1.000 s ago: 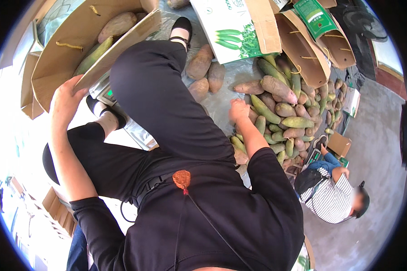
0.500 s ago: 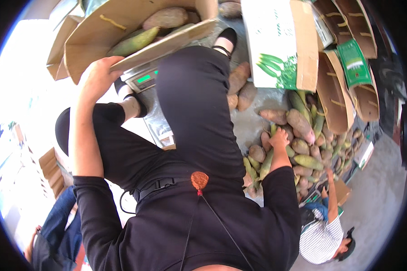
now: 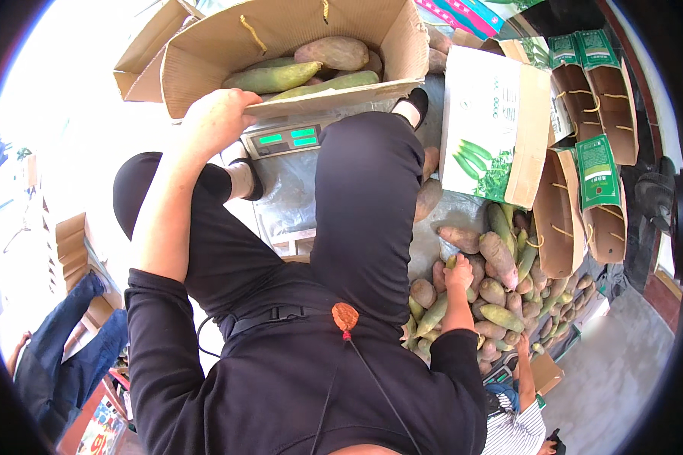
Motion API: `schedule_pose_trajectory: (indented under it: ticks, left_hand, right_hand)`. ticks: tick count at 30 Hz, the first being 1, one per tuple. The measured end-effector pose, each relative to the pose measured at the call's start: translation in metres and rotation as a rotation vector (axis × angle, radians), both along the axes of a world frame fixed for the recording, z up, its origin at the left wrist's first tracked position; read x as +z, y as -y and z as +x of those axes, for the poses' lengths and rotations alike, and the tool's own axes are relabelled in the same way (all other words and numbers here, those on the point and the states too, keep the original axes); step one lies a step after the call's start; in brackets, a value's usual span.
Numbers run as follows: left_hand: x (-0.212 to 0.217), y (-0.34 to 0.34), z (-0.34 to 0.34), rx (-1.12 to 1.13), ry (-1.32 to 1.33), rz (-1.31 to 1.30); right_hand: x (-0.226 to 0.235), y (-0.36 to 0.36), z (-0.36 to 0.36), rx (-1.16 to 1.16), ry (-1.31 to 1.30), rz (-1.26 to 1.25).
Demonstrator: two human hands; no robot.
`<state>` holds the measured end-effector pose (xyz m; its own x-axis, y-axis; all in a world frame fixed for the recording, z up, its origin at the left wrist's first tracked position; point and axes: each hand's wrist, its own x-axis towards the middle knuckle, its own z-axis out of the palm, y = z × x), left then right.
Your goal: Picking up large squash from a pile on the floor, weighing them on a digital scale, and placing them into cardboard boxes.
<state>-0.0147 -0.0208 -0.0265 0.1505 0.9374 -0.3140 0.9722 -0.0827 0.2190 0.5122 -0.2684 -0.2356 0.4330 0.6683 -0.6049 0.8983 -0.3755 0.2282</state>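
My left hand [image 3: 216, 121] grips the front flap of an open brown cardboard box [image 3: 205, 57] that holds several long green and brownish fruits [image 3: 273, 76]. The box rests on a weighing scale [image 3: 284, 140] with a green display. My right hand [image 3: 459, 273] reaches down onto a heap of green and brown fruits [image 3: 497, 292] on the floor. Its fingers curl over the fruits and are hidden from above. My black-clad legs [image 3: 364, 205] fill the middle of the view.
A white carton with green print [image 3: 486, 121] stands beside the heap. Open brown cartons with green flaps [image 3: 592, 189] line the right. A person in a striped shirt [image 3: 516, 425] reaches toward the heap at lower right. Legs in blue jeans [image 3: 76, 356] stand at lower left.
The view has swung, so the box and scale now sit at top centre. My left hand stays on the box flap. My right hand has shifted along the fruit heap, closer to my leg.
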Motion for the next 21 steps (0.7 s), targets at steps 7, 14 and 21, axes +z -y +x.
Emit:
schedule_pose_trajectory:
  ticks: [7, 14, 21]
  left_hand:
    - [0.012, 0.002, 0.001, 0.031, -0.008, -0.054]
    - [0.01, 0.006, -0.005, -0.014, 0.008, -0.017]
    - [0.006, 0.007, -0.01, -0.027, 0.022, 0.002]
  right_hand:
    - [0.042, -0.039, -0.009, -0.345, -0.708, 0.664]
    - [0.18, -0.129, -0.07, -0.289, -1.034, 1.131]
    - [0.277, -0.228, -0.153, 0.041, -1.548, 1.44]
